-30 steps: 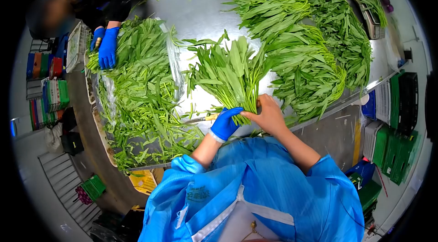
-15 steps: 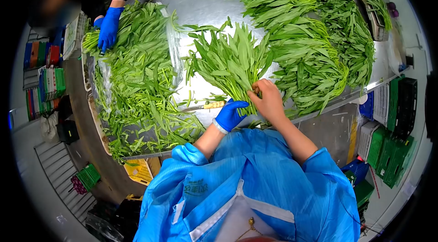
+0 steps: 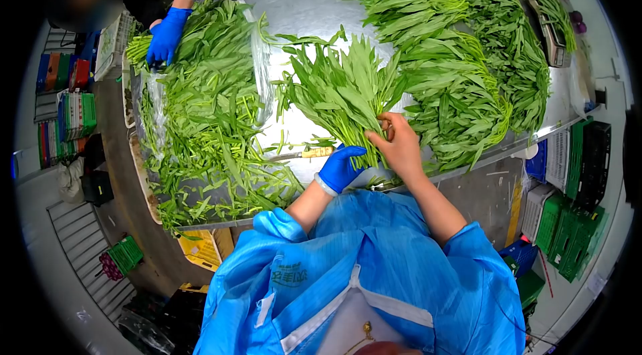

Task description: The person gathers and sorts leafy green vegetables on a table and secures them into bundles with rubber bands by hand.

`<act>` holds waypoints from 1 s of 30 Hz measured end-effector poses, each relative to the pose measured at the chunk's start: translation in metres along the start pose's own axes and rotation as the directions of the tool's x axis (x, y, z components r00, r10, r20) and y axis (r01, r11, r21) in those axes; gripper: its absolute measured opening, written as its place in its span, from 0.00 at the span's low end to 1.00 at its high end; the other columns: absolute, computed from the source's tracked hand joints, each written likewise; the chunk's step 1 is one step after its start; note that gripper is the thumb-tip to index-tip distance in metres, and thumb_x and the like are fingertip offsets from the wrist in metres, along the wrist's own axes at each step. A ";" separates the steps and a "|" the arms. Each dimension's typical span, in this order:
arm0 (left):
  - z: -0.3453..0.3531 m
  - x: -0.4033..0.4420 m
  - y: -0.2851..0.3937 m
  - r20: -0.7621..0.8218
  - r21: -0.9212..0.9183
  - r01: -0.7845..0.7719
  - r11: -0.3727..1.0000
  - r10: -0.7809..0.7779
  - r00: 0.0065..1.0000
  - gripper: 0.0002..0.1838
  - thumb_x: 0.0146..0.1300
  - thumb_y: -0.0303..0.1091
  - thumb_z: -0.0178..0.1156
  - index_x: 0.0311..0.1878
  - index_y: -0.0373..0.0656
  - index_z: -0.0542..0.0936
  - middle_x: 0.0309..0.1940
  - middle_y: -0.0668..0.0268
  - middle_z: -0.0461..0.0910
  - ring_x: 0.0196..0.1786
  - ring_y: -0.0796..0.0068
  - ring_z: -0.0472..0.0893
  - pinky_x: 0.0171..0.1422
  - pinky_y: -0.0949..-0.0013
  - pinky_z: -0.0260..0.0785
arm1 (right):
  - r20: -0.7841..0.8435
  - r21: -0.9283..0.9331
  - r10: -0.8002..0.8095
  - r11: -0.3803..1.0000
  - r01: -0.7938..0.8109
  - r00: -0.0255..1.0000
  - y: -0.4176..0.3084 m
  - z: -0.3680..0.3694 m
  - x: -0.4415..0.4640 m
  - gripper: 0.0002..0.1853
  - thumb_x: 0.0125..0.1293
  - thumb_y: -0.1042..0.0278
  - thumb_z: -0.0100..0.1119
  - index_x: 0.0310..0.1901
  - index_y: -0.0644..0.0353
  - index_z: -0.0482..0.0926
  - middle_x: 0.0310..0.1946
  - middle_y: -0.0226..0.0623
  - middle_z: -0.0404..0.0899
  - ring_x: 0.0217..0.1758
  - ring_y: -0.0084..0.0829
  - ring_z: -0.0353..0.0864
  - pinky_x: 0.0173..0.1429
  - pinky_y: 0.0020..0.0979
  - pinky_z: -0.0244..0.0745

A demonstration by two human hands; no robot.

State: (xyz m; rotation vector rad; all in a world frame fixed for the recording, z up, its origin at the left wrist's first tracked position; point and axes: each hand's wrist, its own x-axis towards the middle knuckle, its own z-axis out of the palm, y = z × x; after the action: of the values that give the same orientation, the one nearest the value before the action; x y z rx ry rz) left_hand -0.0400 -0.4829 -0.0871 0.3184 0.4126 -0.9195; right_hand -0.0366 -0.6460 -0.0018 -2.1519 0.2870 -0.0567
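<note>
A bunch of water spinach (image 3: 348, 91) is held over the metal table, leaves pointing away from me and stems toward me. My left hand (image 3: 341, 168), in a blue glove, is wrapped round the stem ends. My bare right hand (image 3: 399, 148) is at the right side of the same bunch, thumb and fingers curled on its stems; the fingertips are partly hidden by greens. Just left of my gloved hand lies a knife (image 3: 315, 152) with a yellowish handle, its blade pointing left.
Loose greens (image 3: 214, 121) are heaped on plastic sheeting at the left, where another person's blue-gloved hand (image 3: 167, 35) rests. Laid-out bunches (image 3: 455, 94) cover the right side. A scale (image 3: 554, 47) bearing greens stands far right. Green crates (image 3: 568, 234) are stacked beyond the table edge.
My right hand has shifted slightly and its fingers have opened a little along the bunch. The other person's gloved hand has moved slightly right and up.
</note>
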 end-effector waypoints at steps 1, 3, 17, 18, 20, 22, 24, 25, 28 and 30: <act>-0.003 0.001 -0.001 -0.002 0.013 -0.002 1.000 0.002 1.000 0.23 0.59 0.21 0.53 0.60 0.39 0.71 0.52 0.59 0.78 0.55 0.63 0.78 0.60 0.61 0.71 | 0.020 -0.079 -0.080 0.994 0.082 0.997 0.004 0.002 0.002 0.12 0.58 0.72 0.66 0.42 0.64 0.77 0.27 0.33 0.75 0.24 0.23 0.70 0.30 0.25 0.67; -0.011 0.002 -0.003 -0.003 0.039 -0.003 0.999 0.003 1.000 0.24 0.60 0.24 0.52 0.62 0.38 0.69 0.54 0.56 0.76 0.56 0.59 0.77 0.63 0.58 0.69 | 0.058 -0.103 -0.067 0.992 0.073 0.996 0.007 0.004 0.003 0.13 0.58 0.71 0.66 0.43 0.64 0.76 0.28 0.34 0.77 0.25 0.24 0.72 0.31 0.25 0.68; 0.009 0.007 -0.016 -0.066 -0.216 0.012 0.976 -0.027 0.997 0.24 0.69 0.43 0.53 0.63 0.40 0.68 0.57 0.56 0.74 0.60 0.60 0.74 0.67 0.57 0.65 | 0.043 0.426 0.167 0.889 -0.169 0.985 -0.001 0.018 -0.015 0.10 0.60 0.74 0.66 0.41 0.67 0.77 0.30 0.31 0.80 0.33 0.16 0.75 0.38 0.20 0.71; 0.002 0.011 -0.017 -0.044 -0.242 0.001 0.970 -0.012 0.999 0.24 0.69 0.43 0.53 0.63 0.40 0.68 0.57 0.56 0.75 0.60 0.60 0.74 0.67 0.57 0.66 | 0.035 0.462 0.151 0.874 -0.150 0.988 0.000 0.018 -0.017 0.10 0.59 0.74 0.66 0.40 0.67 0.78 0.30 0.31 0.80 0.33 0.16 0.75 0.38 0.21 0.71; 0.002 0.009 -0.016 -0.040 -0.244 -0.037 0.969 0.028 0.999 0.20 0.69 0.40 0.52 0.59 0.39 0.71 0.52 0.57 0.77 0.58 0.63 0.75 0.62 0.60 0.71 | 0.071 0.532 0.151 0.830 -0.165 0.986 -0.003 0.015 -0.022 0.10 0.60 0.75 0.65 0.41 0.67 0.77 0.33 0.31 0.81 0.37 0.18 0.78 0.41 0.21 0.72; 0.001 0.005 -0.012 -0.081 -0.166 -0.009 0.986 -0.004 0.997 0.18 0.69 0.38 0.52 0.57 0.39 0.72 0.51 0.58 0.77 0.55 0.66 0.76 0.59 0.64 0.73 | 0.070 0.489 0.123 0.861 -0.141 0.990 -0.007 0.012 -0.025 0.09 0.60 0.77 0.64 0.41 0.68 0.76 0.34 0.33 0.82 0.41 0.21 0.81 0.44 0.22 0.74; 0.004 0.000 -0.016 -0.196 -0.010 -0.038 0.999 0.035 0.980 0.16 0.68 0.36 0.52 0.56 0.39 0.73 0.49 0.62 0.77 0.50 0.71 0.78 0.51 0.71 0.75 | 0.017 0.339 0.046 0.939 -0.049 0.999 -0.006 0.012 -0.030 0.09 0.60 0.77 0.64 0.41 0.68 0.76 0.32 0.34 0.82 0.39 0.22 0.81 0.43 0.23 0.75; 0.005 -0.001 -0.016 -0.186 0.135 -0.063 0.989 0.088 0.979 0.15 0.68 0.35 0.52 0.55 0.39 0.74 0.48 0.62 0.78 0.49 0.71 0.78 0.50 0.71 0.75 | -0.006 0.259 0.006 0.966 -0.004 1.000 -0.005 0.012 -0.033 0.09 0.60 0.77 0.64 0.41 0.68 0.76 0.31 0.34 0.82 0.39 0.22 0.82 0.42 0.23 0.75; 0.006 0.007 -0.016 -0.127 0.162 -0.124 0.979 0.145 0.981 0.11 0.65 0.30 0.55 0.49 0.39 0.77 0.42 0.64 0.80 0.45 0.71 0.79 0.44 0.68 0.75 | 0.115 0.477 0.087 0.869 -0.132 0.990 -0.014 0.000 -0.040 0.08 0.61 0.78 0.62 0.40 0.67 0.75 0.28 0.36 0.81 0.34 0.23 0.81 0.39 0.23 0.75; 0.025 0.003 -0.010 -0.194 0.181 -0.103 0.978 0.139 0.971 0.12 0.63 0.28 0.57 0.49 0.38 0.78 0.41 0.62 0.80 0.44 0.69 0.80 0.46 0.67 0.75 | 0.000 0.597 0.197 0.787 -0.158 0.980 -0.026 -0.020 -0.041 0.08 0.62 0.79 0.61 0.41 0.66 0.73 0.27 0.37 0.80 0.31 0.23 0.80 0.36 0.23 0.73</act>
State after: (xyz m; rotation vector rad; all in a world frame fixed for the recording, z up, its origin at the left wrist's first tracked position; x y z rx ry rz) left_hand -0.0412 -0.5016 -0.0676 0.5926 0.5006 -0.8054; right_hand -0.0743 -0.6389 0.0330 -1.4866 0.4437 -0.0932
